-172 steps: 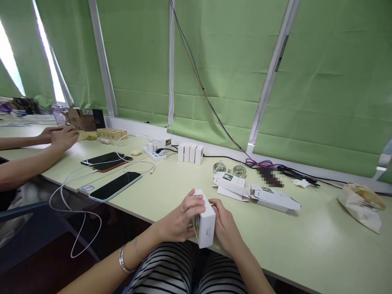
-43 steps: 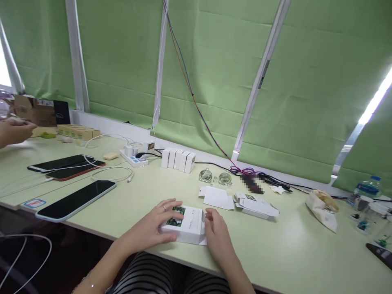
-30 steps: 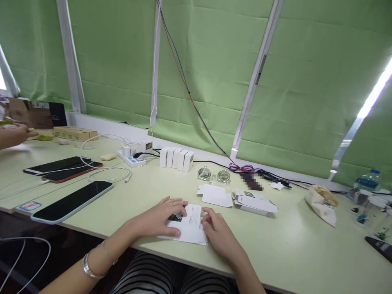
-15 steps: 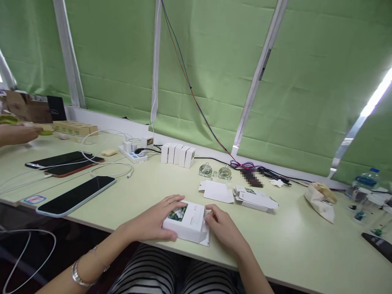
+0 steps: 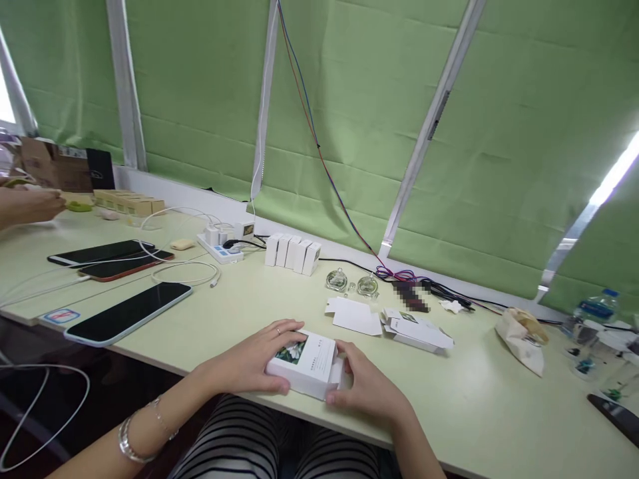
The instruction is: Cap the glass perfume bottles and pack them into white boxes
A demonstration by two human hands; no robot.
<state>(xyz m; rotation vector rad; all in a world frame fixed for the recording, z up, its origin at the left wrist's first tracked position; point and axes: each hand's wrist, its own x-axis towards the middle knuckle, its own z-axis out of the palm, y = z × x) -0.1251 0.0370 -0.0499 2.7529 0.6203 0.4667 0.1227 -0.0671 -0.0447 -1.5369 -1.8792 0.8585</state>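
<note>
A small white box (image 5: 310, 362) with a flower picture on its top lies flat near the front edge of the pale green table (image 5: 479, 412). My left hand (image 5: 252, 359) curls round its left end, thumb under the front side. At the right end my right hand (image 5: 367, 386) presses thumb and fingers against the box flap. Further back lie a flat white carton blank (image 5: 354, 315) and several folded-flat cartons (image 5: 417, 330). Behind those stand two small glass bottles (image 5: 352, 282) and a row of upright white boxes (image 5: 293, 253).
Three phones (image 5: 127, 313) with white cables lie at the left, by a power strip (image 5: 219, 251). Another person's hand (image 5: 30, 203) works at the far left near yellow boxes. A paper bag (image 5: 522, 330), a water bottle (image 5: 594, 313) and a dark phone (image 5: 614, 409) sit at the right.
The box, held upright above my lap 5.7 s ago, was laid flat on the table. In the last half second my right hand closed more tightly on its right end.
</note>
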